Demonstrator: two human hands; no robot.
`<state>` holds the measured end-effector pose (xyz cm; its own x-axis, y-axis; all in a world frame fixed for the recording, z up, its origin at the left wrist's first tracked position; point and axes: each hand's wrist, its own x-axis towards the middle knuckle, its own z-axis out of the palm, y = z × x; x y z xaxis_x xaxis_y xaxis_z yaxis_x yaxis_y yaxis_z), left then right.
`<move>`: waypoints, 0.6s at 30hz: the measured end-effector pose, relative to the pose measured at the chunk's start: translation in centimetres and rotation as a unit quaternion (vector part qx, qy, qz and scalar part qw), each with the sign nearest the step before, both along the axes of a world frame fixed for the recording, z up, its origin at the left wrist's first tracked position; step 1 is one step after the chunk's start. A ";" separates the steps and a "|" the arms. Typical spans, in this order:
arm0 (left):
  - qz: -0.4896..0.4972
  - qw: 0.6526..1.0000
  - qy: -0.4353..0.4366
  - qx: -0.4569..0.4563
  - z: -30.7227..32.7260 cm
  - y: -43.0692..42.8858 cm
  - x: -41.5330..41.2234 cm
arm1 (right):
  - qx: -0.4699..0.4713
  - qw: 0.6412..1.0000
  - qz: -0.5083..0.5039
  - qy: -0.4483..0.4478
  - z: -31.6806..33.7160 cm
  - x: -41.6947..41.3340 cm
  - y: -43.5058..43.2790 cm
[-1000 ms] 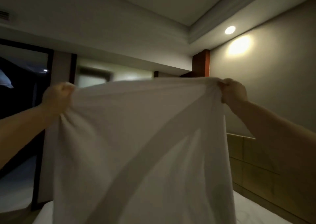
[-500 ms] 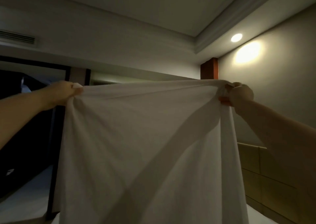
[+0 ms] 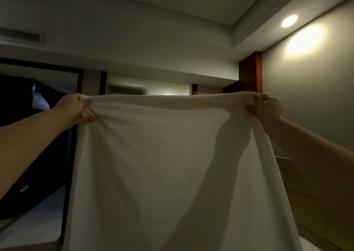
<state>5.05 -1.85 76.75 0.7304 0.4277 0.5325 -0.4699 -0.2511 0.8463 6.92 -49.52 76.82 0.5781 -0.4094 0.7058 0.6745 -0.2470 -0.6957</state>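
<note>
We see the left hand (image 3: 73,108) clenched on the upper left corner of the white sheet (image 3: 162,164), dark doorway (image 3: 38,135) behind. The sheet hangs taut and smooth at chest height (arm shadow across it). Right hand (image 3: 268,107) grips its right corner, near the wall (image 3: 310,101).

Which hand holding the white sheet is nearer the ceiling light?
The right hand, gripping the white sheet below the ceiling light; the left hand grips it by the dark doorway.
</note>
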 end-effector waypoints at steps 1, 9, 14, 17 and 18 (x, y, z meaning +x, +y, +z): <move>0.010 1.000 -0.017 -0.011 -0.7 0.4 2.7 | -0.003 1.000 -0.005 -0.005 -0.8 2.5 0.4; 0.184 0.978 -0.099 0.016 -2.6 4.7 27.1 | -0.008 0.998 0.049 -0.025 -2.1 28.0 7.0; 0.217 0.974 -0.054 0.034 -9.5 5.8 41.2 | -0.037 0.995 0.076 0.052 -8.4 43.3 10.5; 0.226 0.972 0.042 0.042 -16.9 7.2 47.6 | -0.061 0.985 0.080 0.137 -15.4 50.2 11.8; 0.219 0.973 0.069 0.038 -18.9 7.4 49.1 | -0.059 0.982 0.076 0.162 -17.7 51.9 12.0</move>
<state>54.13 5.53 57.86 0.5544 0.6770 0.4841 -0.1869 -0.4655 0.8651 58.85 -37.53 59.17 0.8286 -0.2266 0.5119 0.4579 -0.2519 -0.8526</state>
